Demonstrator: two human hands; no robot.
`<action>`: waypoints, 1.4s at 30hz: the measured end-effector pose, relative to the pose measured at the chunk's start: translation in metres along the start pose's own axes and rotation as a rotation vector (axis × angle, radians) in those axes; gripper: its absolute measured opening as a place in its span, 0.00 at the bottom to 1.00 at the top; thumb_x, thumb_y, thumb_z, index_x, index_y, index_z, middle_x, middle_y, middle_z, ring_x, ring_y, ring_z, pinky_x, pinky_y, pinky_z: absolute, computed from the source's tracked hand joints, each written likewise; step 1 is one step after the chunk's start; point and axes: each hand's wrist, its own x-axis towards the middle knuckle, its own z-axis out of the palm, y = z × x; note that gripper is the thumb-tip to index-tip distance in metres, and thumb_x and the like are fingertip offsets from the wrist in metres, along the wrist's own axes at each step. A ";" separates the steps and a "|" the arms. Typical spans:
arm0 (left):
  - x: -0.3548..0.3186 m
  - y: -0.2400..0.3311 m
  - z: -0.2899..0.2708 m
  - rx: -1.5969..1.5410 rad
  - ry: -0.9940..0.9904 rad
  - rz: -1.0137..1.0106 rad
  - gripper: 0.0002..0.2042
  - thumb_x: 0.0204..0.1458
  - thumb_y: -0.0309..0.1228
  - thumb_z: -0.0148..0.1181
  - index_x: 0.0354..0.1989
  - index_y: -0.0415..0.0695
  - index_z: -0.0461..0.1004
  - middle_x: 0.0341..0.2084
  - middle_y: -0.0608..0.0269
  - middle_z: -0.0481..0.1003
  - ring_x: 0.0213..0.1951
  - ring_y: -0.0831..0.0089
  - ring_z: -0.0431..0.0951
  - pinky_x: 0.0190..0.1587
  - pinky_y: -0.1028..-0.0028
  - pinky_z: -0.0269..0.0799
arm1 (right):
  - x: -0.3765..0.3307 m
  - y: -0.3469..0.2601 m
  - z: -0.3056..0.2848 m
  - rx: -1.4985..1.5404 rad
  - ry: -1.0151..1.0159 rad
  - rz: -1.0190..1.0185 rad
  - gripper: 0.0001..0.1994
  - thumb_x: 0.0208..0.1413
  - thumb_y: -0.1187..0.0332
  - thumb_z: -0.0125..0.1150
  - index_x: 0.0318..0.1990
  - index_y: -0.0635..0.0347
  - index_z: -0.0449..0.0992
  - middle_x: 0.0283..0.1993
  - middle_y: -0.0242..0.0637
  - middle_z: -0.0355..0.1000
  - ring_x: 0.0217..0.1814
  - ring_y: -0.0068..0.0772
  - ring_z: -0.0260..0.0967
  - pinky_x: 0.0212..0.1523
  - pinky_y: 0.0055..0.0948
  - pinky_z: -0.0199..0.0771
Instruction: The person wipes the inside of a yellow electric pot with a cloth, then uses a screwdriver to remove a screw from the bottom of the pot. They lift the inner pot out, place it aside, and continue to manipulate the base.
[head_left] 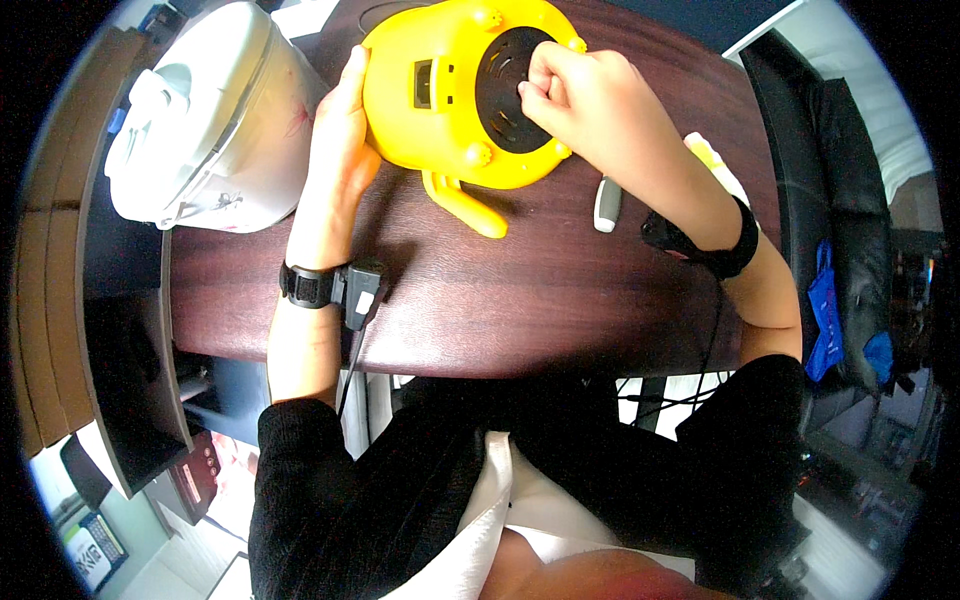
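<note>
A yellow rounded appliance (400, 125) is tipped so its underside shows, with a black vented disc (497, 95), small yellow feet and a dark rectangular socket (423, 84). Its yellow handle (467, 208) sticks out toward me. My left hand (345, 135) grips the appliance's left side, thumb along the edge. Over the black disc, my right hand (575, 92) is closed, its fingers curled and pressed together; whatever they may hold is hidden. Near my right forearm lies a small grey-and-white object (606, 205) with a rounded end.
A white lidded appliance like a rice cooker (240, 150) stands close to my left arm. A yellow-and-white item (715, 165) lies beyond my right forearm on the dark wooden table (480, 310). A black sofa (840, 180) is at the right, and cables hang below the table edge.
</note>
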 end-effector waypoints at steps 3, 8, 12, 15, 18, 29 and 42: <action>0.001 -0.001 -0.002 -0.033 -0.024 0.006 0.21 0.58 0.44 0.56 0.50 0.39 0.72 0.44 0.60 0.77 0.45 0.72 0.78 0.50 0.71 0.75 | -0.004 -0.003 -0.001 -0.055 -0.003 -0.032 0.07 0.51 0.68 0.58 0.28 0.60 0.70 0.20 0.45 0.71 0.24 0.49 0.72 0.27 0.43 0.75; 0.002 -0.002 -0.004 -0.051 -0.025 0.020 0.21 0.58 0.43 0.56 0.50 0.38 0.72 0.44 0.60 0.77 0.44 0.72 0.78 0.49 0.72 0.75 | -0.004 0.000 0.001 -0.158 0.023 -0.170 0.06 0.53 0.68 0.57 0.34 0.58 0.69 0.23 0.43 0.71 0.25 0.48 0.73 0.26 0.42 0.74; 0.000 0.000 -0.003 -0.067 -0.031 0.006 0.21 0.59 0.43 0.56 0.50 0.38 0.72 0.44 0.59 0.77 0.44 0.72 0.78 0.48 0.72 0.75 | -0.002 -0.002 -0.006 -0.211 -0.017 -0.236 0.07 0.54 0.65 0.57 0.35 0.57 0.69 0.26 0.39 0.72 0.26 0.46 0.73 0.25 0.40 0.73; 0.002 -0.001 -0.003 -0.007 -0.013 0.013 0.21 0.61 0.46 0.49 0.52 0.42 0.71 0.45 0.60 0.77 0.45 0.71 0.78 0.49 0.69 0.75 | 0.000 0.004 -0.007 -0.172 -0.060 -0.254 0.07 0.54 0.65 0.57 0.35 0.56 0.69 0.28 0.37 0.72 0.27 0.45 0.73 0.25 0.39 0.73; 0.001 0.000 -0.003 0.016 0.009 0.007 0.20 0.61 0.46 0.49 0.52 0.42 0.71 0.45 0.60 0.77 0.44 0.71 0.78 0.49 0.68 0.75 | 0.001 0.009 -0.006 -0.110 -0.080 -0.241 0.06 0.55 0.65 0.56 0.35 0.55 0.69 0.29 0.37 0.72 0.27 0.44 0.73 0.26 0.39 0.73; 0.000 0.002 -0.002 -0.011 0.002 -0.045 0.20 0.61 0.47 0.49 0.51 0.43 0.72 0.45 0.62 0.77 0.44 0.71 0.78 0.49 0.68 0.75 | 0.003 0.021 0.002 0.187 -0.044 -0.092 0.09 0.55 0.65 0.62 0.30 0.59 0.70 0.17 0.31 0.62 0.17 0.22 0.58 0.21 0.24 0.59; -0.002 0.000 0.003 0.011 0.025 -0.036 0.21 0.61 0.47 0.48 0.53 0.44 0.70 0.48 0.63 0.76 0.48 0.71 0.76 0.53 0.67 0.71 | 0.001 0.009 -0.008 0.274 -0.115 0.111 0.05 0.48 0.70 0.64 0.27 0.61 0.76 0.15 0.32 0.68 0.16 0.18 0.63 0.20 0.22 0.64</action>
